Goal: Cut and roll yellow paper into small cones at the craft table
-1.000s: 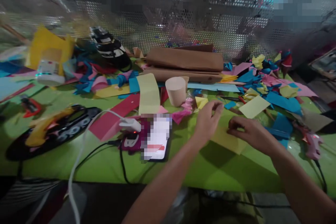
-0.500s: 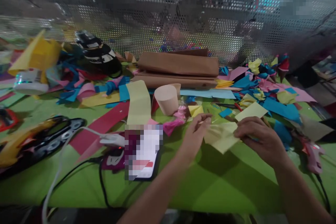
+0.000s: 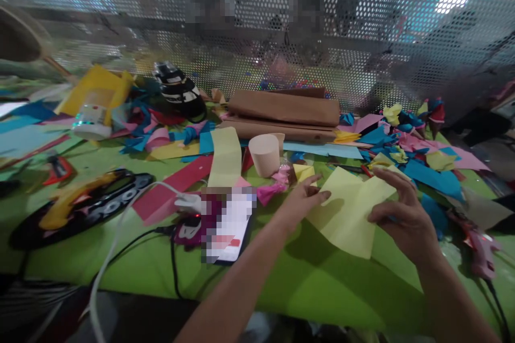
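Note:
A pale yellow sheet of paper (image 3: 348, 214) is held up a little above the green table, its shadow falling beneath. It has a crease near its middle and its lower edge curves. At its left edge are the fingers of my left hand (image 3: 301, 201), closed on the paper there. My right hand (image 3: 406, 220) grips the right side, thumb low and fingers bent over near the top corner. Just behind my left hand lie a small folded yellow paper (image 3: 304, 172) and a pink paper twist (image 3: 276, 185). A cream paper cup shape (image 3: 264, 155) stands beyond them.
A phone (image 3: 233, 225) lies beside a purple power block (image 3: 191, 230) with cables. A pink glue gun (image 3: 480, 249) rests at the right. Brown paper rolls (image 3: 284, 107), a black-wrapped bottle (image 3: 181, 94), a red tape cutter (image 3: 58, 169) and coloured scraps are spread around.
The yellow paper has been opened out from a smaller, folded-looking shape into a wider sheet. My right hand's fingers have lifted and spread along its edge. The view has shifted left.

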Demonstrator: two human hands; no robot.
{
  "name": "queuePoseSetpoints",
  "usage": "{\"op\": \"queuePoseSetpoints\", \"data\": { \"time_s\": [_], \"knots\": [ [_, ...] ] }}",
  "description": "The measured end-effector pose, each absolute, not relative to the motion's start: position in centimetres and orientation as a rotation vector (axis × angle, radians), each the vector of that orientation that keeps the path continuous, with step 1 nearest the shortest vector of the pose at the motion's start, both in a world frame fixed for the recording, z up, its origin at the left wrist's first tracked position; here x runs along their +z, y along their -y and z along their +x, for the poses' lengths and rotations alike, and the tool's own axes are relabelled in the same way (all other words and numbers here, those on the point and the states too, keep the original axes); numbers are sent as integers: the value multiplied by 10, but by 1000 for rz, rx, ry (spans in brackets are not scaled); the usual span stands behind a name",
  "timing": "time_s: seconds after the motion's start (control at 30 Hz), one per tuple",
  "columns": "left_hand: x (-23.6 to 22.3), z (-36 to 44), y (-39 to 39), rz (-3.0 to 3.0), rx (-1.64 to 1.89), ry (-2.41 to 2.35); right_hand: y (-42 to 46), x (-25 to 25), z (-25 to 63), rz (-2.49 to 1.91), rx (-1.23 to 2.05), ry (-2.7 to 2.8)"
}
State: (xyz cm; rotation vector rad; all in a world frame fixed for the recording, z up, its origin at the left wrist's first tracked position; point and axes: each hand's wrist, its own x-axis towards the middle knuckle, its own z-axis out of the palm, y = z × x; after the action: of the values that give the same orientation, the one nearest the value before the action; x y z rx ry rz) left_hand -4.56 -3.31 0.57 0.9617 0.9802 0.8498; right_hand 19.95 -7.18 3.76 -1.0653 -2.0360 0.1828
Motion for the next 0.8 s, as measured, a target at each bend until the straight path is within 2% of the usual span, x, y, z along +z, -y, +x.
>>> {"op": "queuePoseSetpoints", "data": {
  "time_s": [0.17,0.5,0.8],
  "knots": [
    [7,-46,36,813,854,-841,71,31,200,-1078,275,1988],
    [-4,-47,30,799,1026,-867,67,29,201,-1264,311,1888],
    [0,-46,33,973,1001,-932,65,24,198,-1291,-113,2083]
  ]
}}
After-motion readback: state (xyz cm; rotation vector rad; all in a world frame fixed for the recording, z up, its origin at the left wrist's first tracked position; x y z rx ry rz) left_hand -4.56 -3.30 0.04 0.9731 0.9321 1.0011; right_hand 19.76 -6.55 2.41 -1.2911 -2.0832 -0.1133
